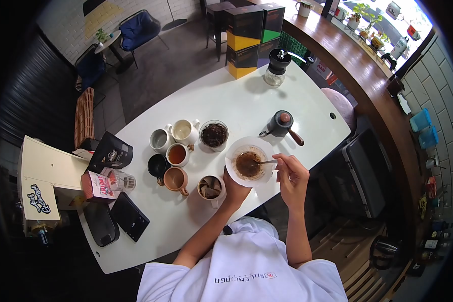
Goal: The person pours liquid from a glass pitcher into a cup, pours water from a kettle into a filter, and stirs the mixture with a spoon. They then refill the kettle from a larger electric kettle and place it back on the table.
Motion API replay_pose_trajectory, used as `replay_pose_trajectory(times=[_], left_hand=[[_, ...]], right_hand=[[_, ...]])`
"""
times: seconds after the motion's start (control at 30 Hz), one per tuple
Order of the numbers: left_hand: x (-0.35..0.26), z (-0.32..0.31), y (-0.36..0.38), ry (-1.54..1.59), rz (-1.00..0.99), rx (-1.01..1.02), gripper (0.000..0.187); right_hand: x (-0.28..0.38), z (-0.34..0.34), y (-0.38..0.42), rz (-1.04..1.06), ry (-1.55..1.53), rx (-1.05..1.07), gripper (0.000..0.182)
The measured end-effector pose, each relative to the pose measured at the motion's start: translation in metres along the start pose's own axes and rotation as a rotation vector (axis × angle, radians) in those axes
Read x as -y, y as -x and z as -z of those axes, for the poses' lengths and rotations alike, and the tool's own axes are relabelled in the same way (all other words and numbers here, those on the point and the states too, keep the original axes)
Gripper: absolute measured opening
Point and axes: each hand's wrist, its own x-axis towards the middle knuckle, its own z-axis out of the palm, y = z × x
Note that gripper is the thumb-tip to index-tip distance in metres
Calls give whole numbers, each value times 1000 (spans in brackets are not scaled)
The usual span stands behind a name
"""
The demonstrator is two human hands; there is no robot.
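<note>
My left hand (236, 187) is wrapped round the underside of a vessel topped by a white paper filter (268, 149), with wet brown coffee grounds (248, 163) inside. Between the fingers of my right hand (291, 173) is a metal spoon (268, 161), its bowl down in the grounds. Left of my left hand stands a white mug (219, 200) with something dark in it. A glass bowl of dark grounds (214, 135) sits just beyond the filter. Several cups are grouped farther left, among them one with amber liquid (176, 154) and a tan one (176, 179).
A black kettle-like pot (280, 124) with a wooden handle stands beyond my right hand. Farther back are a hand grinder (277, 68) and stacked boxes (243, 43). At left lie a black pouch (111, 152), a pink box (98, 186), a glass (122, 180) and a phone-like device (130, 216).
</note>
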Motion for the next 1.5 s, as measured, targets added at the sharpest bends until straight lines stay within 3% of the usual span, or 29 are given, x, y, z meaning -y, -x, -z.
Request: replay_pose_trajectory(times=[0.73,1.5], left_hand=[[4,-1,2,0,11,6,70],[3,0,1,-12,8,0,69]], right_hand=[[-1,1,0,64,-40,-4,17],[0,-2,3,-43,-77,-34,12]])
